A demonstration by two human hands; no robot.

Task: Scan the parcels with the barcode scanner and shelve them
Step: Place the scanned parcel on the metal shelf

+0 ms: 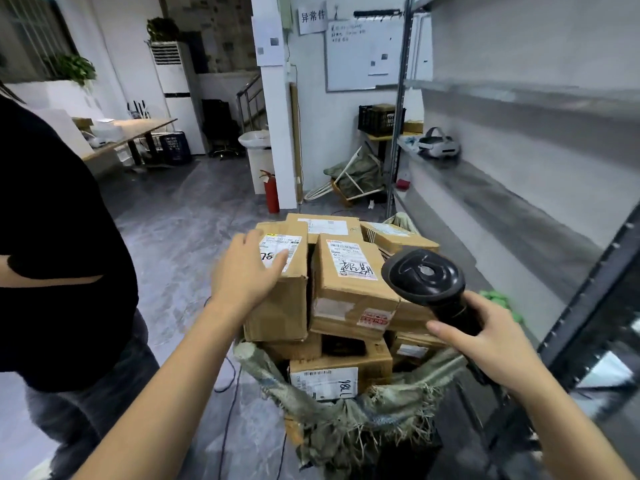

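Observation:
A frayed woven sack [349, 414] in front of me holds several cardboard parcels with white shipping labels. My left hand [244, 271] lies flat with straight fingers on the label of the top-left parcel [277, 306]. Beside it sits another parcel [349, 289] with handwriting on its label. My right hand [491, 344] grips the handle of a black barcode scanner [424, 277], whose head hangs over the right side of the pile. A lower parcel [332, 379] shows a label marked in pen.
A grey metal shelving unit [512, 188] runs along the right, with a white headset [438, 145] on one shelf. A person in black [52, 254] stands close at the left. A red fire extinguisher [272, 192] stands by the pillar ahead. Cables lie on the floor.

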